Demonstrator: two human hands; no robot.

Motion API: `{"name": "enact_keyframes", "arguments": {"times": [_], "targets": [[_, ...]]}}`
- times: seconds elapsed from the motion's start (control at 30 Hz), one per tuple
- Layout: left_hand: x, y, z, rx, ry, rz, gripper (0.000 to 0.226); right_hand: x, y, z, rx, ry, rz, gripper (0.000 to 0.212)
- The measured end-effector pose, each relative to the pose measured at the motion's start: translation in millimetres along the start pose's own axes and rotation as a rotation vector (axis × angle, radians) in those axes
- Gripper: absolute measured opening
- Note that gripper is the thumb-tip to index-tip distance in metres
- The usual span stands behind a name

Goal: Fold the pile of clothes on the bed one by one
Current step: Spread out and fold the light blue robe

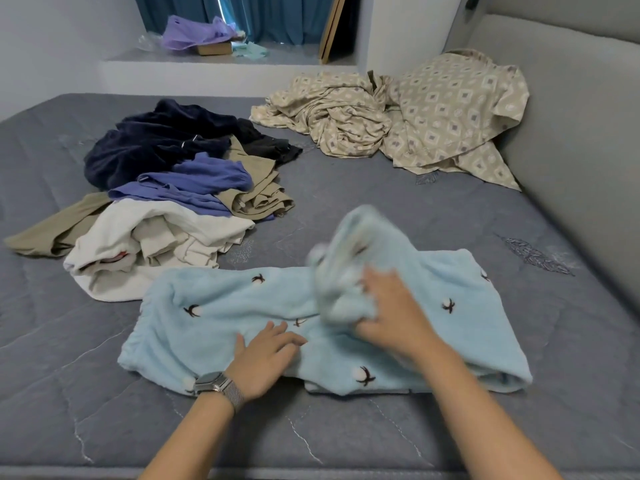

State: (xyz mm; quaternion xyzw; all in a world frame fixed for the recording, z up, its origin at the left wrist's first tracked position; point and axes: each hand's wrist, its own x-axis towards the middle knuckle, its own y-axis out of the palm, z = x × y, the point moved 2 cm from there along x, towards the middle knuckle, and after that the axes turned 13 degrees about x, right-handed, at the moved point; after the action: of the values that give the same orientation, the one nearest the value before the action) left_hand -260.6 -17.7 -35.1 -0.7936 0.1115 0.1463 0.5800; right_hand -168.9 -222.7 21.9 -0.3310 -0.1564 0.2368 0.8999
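Now the bed (398, 209) carries the pale blue fleece garment (221, 317) just in front of the unfolded pile (173, 188). Pin it flat with the left hand (266, 358), fingers straight, while the right hand (391, 310), gripping a bunched fold, lays it over squarely.

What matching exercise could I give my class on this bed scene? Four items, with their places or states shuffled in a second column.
Items:
1. light blue fleece garment
2. patterned beige bedding
3. navy garment
4. purple bag

Places or states:
A. on the ledge by the curtain
B. far end of the clothes pile
C. under both hands
D. crumpled against the headboard

Pairs: 1-C, 2-D, 3-B, 4-A
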Motion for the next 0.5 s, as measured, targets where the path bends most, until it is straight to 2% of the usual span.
{"name": "enact_keyframes", "arguments": {"times": [0.03,0.07,0.1,0.17,0.2,0.27,0.3,0.33,0.37,0.4,0.5], "targets": [[1,-1,3,-0.007,0.01,-0.055,0.093,-7,26,-4,-0.166,0.012,0.241,0.068],[0,-4,10,-0.04,-0.028,-0.164,0.088,-14,44,-5,-0.289,0.033,0.403,0.085],[-1,-8,18,-0.101,-0.119,-0.32,0.078,-17,53,-8,-0.328,0.048,0.479,0.096],[-8,-20,43,-0.057,-0.484,-0.57,0.062,-19,48,-5,-0.185,0.084,0.502,0.101],[-15,-25,60,-0.021,-0.705,-0.566,0.064,-18,39,-2,-0.084,0.116,0.485,0.099],[-31,-31,91,-0.11,-1.066,-0.438,0.095,-16,26,1,0.023,0.118,0.384,0.094],[-36,-31,107,-0.165,-1.124,-0.374,0.118,-18,26,4,0.024,0.096,0.333,0.091],[-37,-26,124,-0.244,-1.107,-0.283,0.134,-20,29,6,-0.006,0.069,0.305,0.089],[-37,-20,136,-0.304,-1.065,-0.195,0.141,-23,35,8,-0.064,0.029,0.303,0.09],[-35,-12,150,-0.411,-1.036,-0.161,0.14,-26,44,9,-0.139,-0.016,0.313,0.091],[-37,3,162,-0.95,-1.016,-0.289,0.12,-30,64,9,-0.279,-0.048,0.333,0.095]]}}
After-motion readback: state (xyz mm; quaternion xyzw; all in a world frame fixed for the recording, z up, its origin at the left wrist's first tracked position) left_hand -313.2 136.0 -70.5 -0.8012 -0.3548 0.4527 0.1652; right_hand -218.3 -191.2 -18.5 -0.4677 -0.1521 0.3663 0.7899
